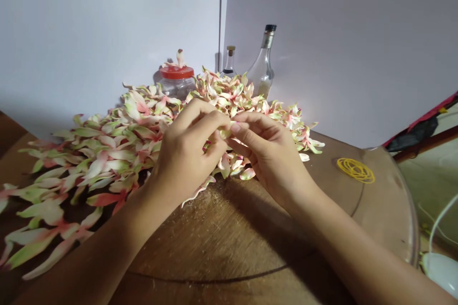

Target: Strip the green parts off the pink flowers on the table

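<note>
Petals (121,154) lie heaped over the left and back of the bench (222,233), pointing many ways, the long ones at near left slanting with their tips toward the wearer's left. Left hand (189,145), fingers curled, and right hand (268,145), thumb against bent fingers, meet above the bench, pinching a pale piece (226,132) whose long axis the fingertips hide.

Small pale yellow-green piece (225,131), partly hidden, held between left hand (196,140) and right hand (266,140), pink, white and green petals (141,107) heaped loosely on bench (214,238)
</note>
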A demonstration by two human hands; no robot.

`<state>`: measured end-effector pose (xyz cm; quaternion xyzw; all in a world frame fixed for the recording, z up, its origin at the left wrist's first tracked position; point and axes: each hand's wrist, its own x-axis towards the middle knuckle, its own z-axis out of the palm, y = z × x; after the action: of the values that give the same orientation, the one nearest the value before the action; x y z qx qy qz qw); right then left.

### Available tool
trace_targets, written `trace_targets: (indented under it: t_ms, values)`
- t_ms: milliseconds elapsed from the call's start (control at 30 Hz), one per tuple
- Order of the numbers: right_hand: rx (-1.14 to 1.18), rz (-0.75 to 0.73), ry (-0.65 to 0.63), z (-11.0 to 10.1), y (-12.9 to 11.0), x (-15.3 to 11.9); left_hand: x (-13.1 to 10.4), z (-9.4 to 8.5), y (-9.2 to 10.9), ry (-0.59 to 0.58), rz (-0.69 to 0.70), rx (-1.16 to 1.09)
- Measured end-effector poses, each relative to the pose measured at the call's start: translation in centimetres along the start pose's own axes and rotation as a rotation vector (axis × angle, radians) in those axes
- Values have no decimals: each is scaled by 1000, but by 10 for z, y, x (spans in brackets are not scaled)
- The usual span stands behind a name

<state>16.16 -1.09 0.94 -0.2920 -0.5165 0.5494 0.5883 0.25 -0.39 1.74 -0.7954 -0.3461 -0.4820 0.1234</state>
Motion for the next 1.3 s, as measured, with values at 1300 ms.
trace_targets:
  t_ms: [1300]
  values:
    - [-132, -108, -54, -8, -3, 3, -2, -1, -4, -60, -149, -248]
